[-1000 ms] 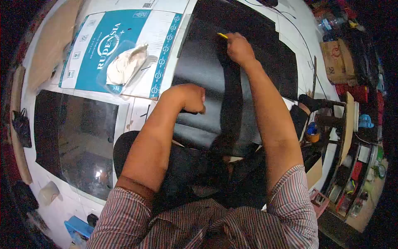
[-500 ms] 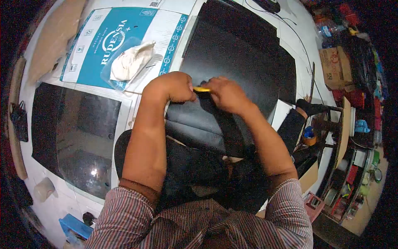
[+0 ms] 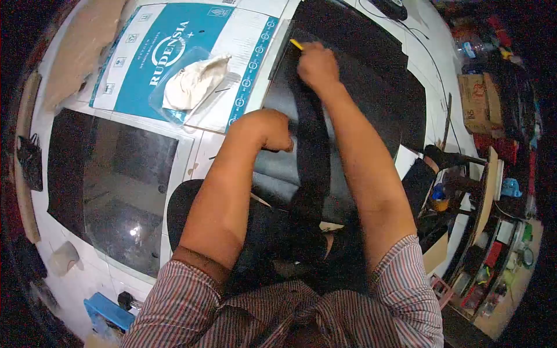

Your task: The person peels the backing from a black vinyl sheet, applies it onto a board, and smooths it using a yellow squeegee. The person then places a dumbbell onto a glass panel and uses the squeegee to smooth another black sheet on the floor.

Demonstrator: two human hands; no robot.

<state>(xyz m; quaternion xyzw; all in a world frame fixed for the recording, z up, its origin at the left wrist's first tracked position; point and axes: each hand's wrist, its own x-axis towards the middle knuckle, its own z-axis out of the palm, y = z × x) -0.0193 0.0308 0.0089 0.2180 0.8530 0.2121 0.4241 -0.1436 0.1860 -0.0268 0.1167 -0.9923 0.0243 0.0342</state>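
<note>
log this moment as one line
right hand: holds yellow tool | left hand: over black sheet | printed cardboard: cream bundle on top

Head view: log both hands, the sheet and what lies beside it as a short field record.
Right hand: holds yellow tool over the black sheet
Left hand: curled, over the sheet's nearer part; contents hidden
Black sheet: in front of the person
Left of sheet: teal-and-white cardboard
On cardboard: white bundle

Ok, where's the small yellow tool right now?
The small yellow tool is at the head view's top centre, in the bare right hand, near the shiny black sheet's left edge.
</note>
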